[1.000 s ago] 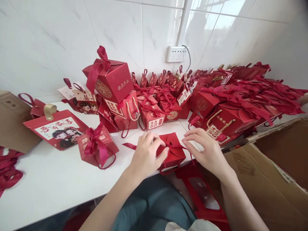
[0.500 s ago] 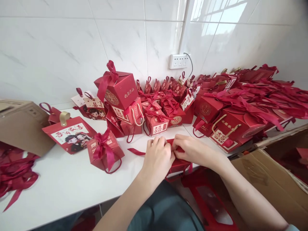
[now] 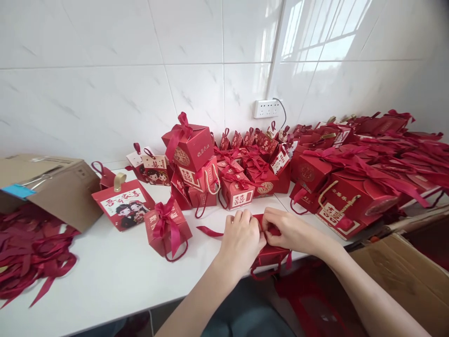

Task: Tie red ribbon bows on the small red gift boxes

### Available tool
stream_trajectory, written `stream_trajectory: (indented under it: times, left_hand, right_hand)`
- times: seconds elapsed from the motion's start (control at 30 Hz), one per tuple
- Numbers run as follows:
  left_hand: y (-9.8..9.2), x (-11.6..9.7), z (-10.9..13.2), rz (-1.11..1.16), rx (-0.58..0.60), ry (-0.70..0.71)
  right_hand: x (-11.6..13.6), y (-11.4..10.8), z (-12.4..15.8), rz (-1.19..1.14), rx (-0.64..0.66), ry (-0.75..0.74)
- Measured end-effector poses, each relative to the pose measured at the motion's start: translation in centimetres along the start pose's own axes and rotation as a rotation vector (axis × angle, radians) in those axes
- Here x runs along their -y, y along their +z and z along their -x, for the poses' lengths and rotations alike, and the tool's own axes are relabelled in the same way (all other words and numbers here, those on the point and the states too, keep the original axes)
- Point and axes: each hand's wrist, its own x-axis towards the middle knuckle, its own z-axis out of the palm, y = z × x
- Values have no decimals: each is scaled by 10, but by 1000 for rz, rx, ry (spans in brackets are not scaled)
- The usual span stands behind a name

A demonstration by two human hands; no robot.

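At the front edge of the white table, a red gift box with a cord handle sits under both my hands. My left hand is closed, its fingertips pinching the ribbon at the top of the box. Fingers of my right hand are pinched together on the same ribbon, nearly touching the left. A loose tail of the ribbon trails out to the left on the table. My fingers hide the middle of the ribbon, so I cannot tell whether it is knotted. Farther left stands a small box with a tied bow.
Several finished-looking red boxes line the wall, with a bigger heap at right. At left are a picture box, a pile of ribbons and a cardboard carton. Another carton stands below right.
My view has tilted up and turned slightly left, so everything sits lower and farther right. Both hands stay pinched over the box, with little visible movement.
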Motion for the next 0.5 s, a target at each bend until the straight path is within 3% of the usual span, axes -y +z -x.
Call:
stream_trajectory:
  times: [0.5]
  left_hand:
    - [14, 1, 4, -2, -216, 38]
  right_hand:
    - [6, 1, 7, -5, -103, -34]
